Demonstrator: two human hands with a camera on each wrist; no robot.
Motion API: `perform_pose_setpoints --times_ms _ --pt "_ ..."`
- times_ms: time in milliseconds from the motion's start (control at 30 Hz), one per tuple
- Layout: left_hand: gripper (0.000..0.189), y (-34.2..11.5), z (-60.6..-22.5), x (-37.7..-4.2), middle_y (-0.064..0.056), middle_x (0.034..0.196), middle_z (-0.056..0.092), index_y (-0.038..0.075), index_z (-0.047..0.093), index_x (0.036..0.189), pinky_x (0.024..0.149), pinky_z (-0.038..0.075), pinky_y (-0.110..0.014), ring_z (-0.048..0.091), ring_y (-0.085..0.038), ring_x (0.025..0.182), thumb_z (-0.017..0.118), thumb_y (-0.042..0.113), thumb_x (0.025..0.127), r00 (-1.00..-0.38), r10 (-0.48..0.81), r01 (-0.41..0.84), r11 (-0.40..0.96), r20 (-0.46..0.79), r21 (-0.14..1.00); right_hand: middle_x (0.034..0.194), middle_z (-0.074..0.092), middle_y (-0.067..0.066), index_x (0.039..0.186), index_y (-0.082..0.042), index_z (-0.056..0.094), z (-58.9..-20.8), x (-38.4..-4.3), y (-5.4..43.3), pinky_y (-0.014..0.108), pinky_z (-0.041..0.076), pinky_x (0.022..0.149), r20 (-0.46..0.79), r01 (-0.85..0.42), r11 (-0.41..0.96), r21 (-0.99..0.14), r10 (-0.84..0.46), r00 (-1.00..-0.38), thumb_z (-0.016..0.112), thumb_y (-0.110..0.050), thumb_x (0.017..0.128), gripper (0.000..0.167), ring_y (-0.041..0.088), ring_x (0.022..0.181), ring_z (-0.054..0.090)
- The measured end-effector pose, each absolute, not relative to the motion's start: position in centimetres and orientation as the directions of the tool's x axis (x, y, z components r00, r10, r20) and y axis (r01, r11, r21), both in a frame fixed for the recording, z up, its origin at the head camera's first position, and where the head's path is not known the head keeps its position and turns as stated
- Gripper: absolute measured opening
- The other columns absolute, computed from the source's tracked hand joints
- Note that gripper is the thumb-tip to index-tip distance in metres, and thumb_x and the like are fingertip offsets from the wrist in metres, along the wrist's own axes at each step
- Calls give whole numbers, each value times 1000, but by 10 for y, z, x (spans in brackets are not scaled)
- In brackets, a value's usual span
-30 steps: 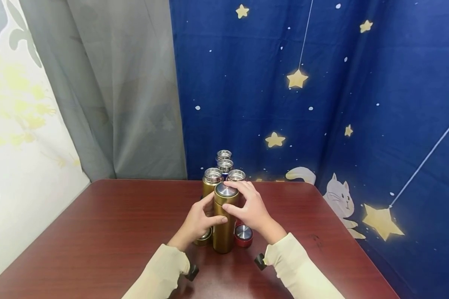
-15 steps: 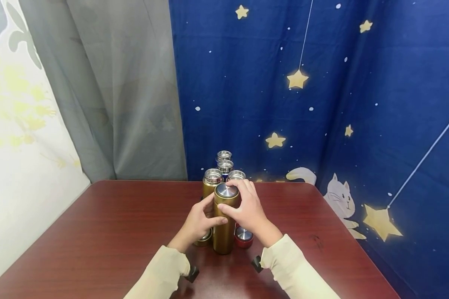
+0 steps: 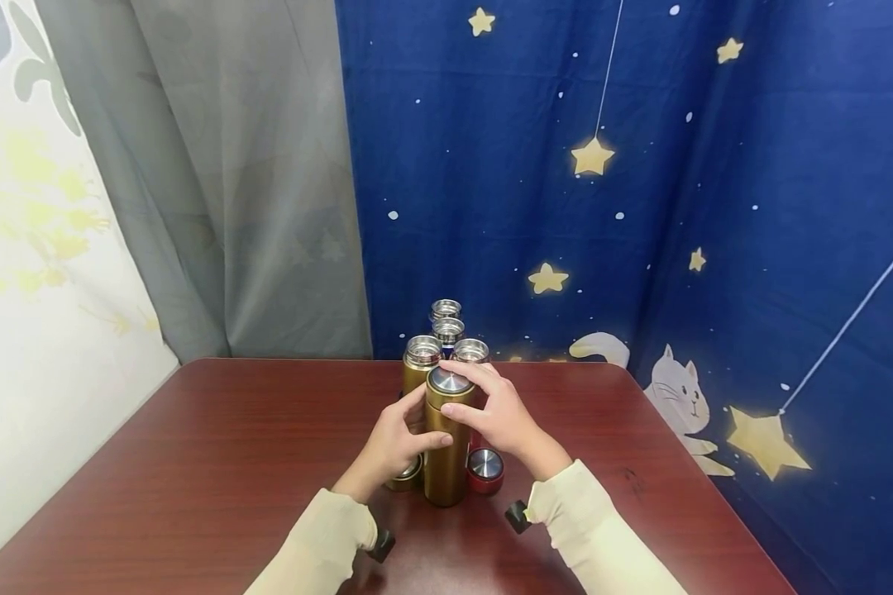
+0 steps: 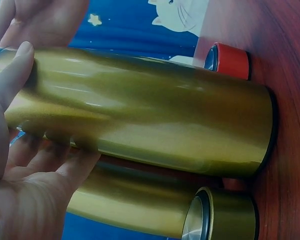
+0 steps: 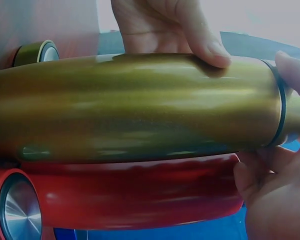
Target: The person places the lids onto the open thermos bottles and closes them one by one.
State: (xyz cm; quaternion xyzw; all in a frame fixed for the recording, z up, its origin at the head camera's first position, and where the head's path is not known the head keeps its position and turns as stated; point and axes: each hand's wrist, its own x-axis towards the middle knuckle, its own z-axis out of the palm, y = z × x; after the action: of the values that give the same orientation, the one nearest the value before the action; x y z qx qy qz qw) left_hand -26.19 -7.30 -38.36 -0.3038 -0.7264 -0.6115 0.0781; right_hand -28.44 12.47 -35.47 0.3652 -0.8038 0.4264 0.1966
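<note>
Two hands met on the gold flask (image 3: 445, 450) standing near us on the table (image 3: 193, 463): our left hand (image 3: 396, 442) gripped its body, our right hand (image 3: 500, 413) its lid (image 3: 450, 382), so a slip could topple the open flasks (image 3: 446, 330) just behind.

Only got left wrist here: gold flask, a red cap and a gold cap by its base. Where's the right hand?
Observer: The right hand grips the lid of the gold flask, fingers curled round its top.
Operator: Other flasks nearby?
Observer: Yes. Four open-topped flasks stand clustered right behind it, mouths uncovered.
Operator: What's that red cap sitting next to?
Observer: Right wrist shows a red flask directly beside the gold one, the red cap at its foot.
Operator: Left hand position overall?
Observer: The left hand wraps the gold flask's mid body, thumb across the front.
</note>
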Motion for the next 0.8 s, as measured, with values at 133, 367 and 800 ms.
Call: perform_pose_setpoints --times_ms 133,367,800 --pt "79 -72 -383 -261 -23 134 54 -7 39 144 90 52 -39 61 -35 112 80 -3 76 -799 337 550 76 498 832 125 63 -4 133 -22 62 -356 -283 122 41 48 91 648 -750 401 -525 -382 -658 78 -29 81 54 14 110 51" --pt "80 -68 -398 -270 -17 135 55 0 43 144 91 52 -36 62 -29 112 82 0 74 -804 280 564 80 525 822 122 66 -5 130 -22 64 -358 -278 117 38 49 88 703 -756 449 -476 -322 -634 80 -32 79 54 13 108 51" --pt "85 -52 -407 -266 -4 117 67 11 51 142 78 57 -32 68 -16 93 90 29 68 -821 90 565 266 564 781 118 67 0 124 -11 66 -365 -274 105 38 47 82 807 -772 533 -347 -249 -535 81 -29 78 52 20 99 52"
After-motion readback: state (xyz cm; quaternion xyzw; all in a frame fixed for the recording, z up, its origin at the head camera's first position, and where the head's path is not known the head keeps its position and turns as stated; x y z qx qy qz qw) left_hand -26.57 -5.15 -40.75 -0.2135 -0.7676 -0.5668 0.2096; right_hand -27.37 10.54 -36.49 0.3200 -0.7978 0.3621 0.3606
